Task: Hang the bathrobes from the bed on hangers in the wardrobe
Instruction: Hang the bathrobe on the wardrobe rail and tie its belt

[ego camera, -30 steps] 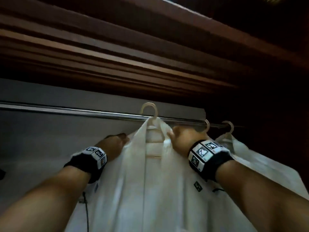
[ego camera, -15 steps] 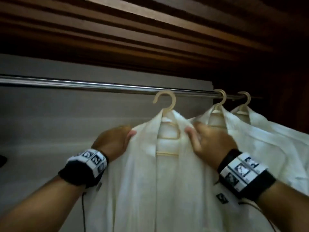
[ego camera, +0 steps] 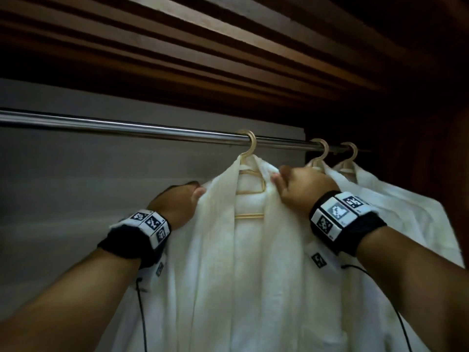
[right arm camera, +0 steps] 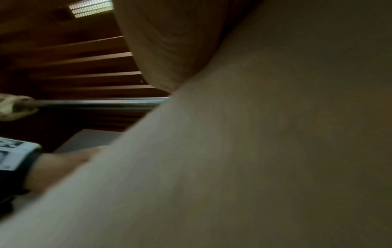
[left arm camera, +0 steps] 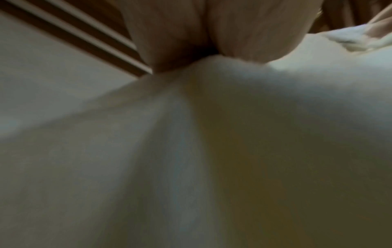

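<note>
Three bathrobes hung on the rail [ego camera: 132, 128]. My left hand [ego camera: 175, 207] and right hand [ego camera: 302, 186] each pinched a shoulder of the nearest bathrobe [ego camera: 253, 262], already on its hanger [ego camera: 250, 148]. I judged releasing came next.

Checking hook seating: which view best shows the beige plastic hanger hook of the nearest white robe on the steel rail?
Head view: the beige plastic hanger hook sits over the steel rail, sharp and unobstructed. Right wrist view shows only a stretch of rail; cloth covers the rest. Left wrist view shows only blurred white robe and fingers; no hook.
</note>
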{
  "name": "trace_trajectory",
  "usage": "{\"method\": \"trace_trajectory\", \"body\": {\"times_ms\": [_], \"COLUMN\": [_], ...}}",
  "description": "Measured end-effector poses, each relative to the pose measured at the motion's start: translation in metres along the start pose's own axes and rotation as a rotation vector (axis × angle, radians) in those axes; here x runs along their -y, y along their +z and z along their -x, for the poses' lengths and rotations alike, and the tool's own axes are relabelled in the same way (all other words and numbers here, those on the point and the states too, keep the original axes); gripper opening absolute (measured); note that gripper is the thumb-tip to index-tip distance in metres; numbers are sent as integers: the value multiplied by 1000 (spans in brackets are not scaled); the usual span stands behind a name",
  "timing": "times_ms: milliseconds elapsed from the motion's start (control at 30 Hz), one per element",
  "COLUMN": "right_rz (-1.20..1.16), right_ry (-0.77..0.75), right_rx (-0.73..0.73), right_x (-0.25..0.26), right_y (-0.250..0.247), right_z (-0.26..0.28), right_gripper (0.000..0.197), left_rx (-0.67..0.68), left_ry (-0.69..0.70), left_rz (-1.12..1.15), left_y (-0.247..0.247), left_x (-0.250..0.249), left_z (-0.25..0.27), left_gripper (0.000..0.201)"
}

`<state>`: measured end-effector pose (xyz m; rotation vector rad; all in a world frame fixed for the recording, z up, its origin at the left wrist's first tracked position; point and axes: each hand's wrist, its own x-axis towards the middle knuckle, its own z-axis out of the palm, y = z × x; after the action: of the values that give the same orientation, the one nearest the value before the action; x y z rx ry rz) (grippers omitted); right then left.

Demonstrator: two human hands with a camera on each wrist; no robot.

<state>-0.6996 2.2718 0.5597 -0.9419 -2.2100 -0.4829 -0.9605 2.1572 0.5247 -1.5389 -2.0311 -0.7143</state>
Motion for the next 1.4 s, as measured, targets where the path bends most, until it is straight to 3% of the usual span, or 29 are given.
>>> {"method": "trace_trajectory", "body": {"times_ms": [133,300,433,600,767,1000,1233,1333,1400], "right_rz": [-63,-315,-389,-320,-145,-158,-127,-105,-212], "right_ry": [-9,29,27,-18,-10,22,6,61,72], "right_rx": [75,57,93,67,-66,-112,-38,35,80], "right_x": [2,14,38,56,52,56,22,-9,-31], "right_y": [14,15,9,19,39,51,67,78,84], "right_z": [0,-6,-20,-26,-13,-13,-5,11,24], "right_gripper": [39,38,42,54,49,56,101,106,101], "left_rx": [13,24,-32,-137,-244,-335,-348,-350,-360], "left_ry": [26,55,33,-13,-89,-143,-207,-176,-159], "left_rz": [-21,-97,-128,-89,-171,-217,-270,-285,-288], "left_y": [-11,-24,-27,-15,3,10,12,7,6], "left_x": [-10,-29,-36,-32,-16,-13,-13,-6,1], "left_z": [2,-3,-5,4,16,21,31,25,20], "left_gripper": [41,37,41,43,51,66,86,85,85]}}
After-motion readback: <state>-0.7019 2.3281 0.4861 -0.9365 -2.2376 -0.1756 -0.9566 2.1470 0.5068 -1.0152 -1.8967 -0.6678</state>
